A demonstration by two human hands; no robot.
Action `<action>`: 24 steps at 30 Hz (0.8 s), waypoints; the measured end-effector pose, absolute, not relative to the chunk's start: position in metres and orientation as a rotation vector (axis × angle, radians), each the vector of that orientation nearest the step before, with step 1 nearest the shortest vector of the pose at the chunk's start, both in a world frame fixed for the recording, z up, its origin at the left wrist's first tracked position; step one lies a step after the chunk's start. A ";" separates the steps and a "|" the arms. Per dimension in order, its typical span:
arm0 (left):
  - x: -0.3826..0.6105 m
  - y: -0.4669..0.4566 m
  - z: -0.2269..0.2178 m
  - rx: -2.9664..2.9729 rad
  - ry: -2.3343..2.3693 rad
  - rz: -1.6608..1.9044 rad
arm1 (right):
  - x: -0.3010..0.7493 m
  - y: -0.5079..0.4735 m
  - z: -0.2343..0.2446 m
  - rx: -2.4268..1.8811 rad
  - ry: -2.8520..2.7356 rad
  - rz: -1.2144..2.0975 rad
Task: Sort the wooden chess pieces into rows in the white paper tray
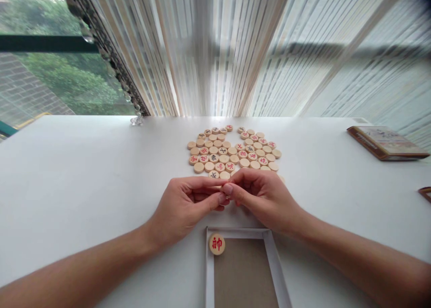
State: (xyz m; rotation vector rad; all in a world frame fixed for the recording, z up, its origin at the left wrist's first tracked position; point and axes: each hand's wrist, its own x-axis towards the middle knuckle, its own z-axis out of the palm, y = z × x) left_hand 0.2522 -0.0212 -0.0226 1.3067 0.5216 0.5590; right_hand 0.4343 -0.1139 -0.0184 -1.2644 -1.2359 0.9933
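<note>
My left hand (188, 202) and my right hand (261, 195) meet above the white table (84, 182), fingertips pinched together on a small wooden game piece that is mostly hidden between them. Just beyond the hands lies a spread of several round wooden chess discs (232, 151), some with red or black characters, some blank side up. Near me sits a shallow white-rimmed box (210, 272) with a brown floor. One disc with a red character (217, 244) rests in its far left corner.
A flat brown box lid (387, 143) lies at the table's right. A dark object's corner (426, 193) shows at the right edge. String curtains (235, 52) hang behind the table, with a window on the left.
</note>
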 end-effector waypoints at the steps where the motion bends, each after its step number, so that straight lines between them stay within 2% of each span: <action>1: 0.252 -0.021 -0.022 1.293 0.515 0.560 | 0.434 -0.114 -0.018 -1.242 -1.223 1.015; 9: 0.254 -0.019 -0.016 1.251 0.481 0.580 | 0.436 -0.111 -0.025 -1.141 -1.085 1.158; 19: 0.254 -0.020 -0.019 1.305 0.488 0.642 | 0.435 -0.111 -0.028 -1.113 -1.143 1.107; 24: 0.255 -0.020 -0.017 1.294 0.504 0.641 | 0.435 -0.113 -0.032 -1.155 -1.133 0.955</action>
